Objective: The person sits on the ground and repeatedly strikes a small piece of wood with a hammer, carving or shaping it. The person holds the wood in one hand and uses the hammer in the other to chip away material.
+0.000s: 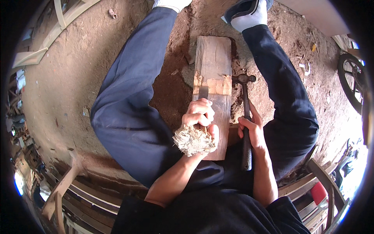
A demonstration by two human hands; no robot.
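Between my legs lies a thick wooden plank (213, 58), running away from me, with a paler, freshly cut band (217, 86) across its middle. My left hand (199, 113) is wrapped round a chisel (203, 92), whose flat dark blade points at the near edge of that band. The chisel's frayed, mushroomed wooden butt (193, 141) sticks out toward me below my fingers. In my right hand (252, 130), fingers closed round its shaft, is a ball-peen hammer (246, 101). Its head lies just right of the plank, beside the cut band.
Brown dirt floor (70, 85) surrounds the plank and my outstretched legs. Wooden frames (64, 187) stand at the lower left, with slatted wood (307, 187) at the lower right. A black spoked wheel (350, 80) is at the far right, above a red object (319, 193).
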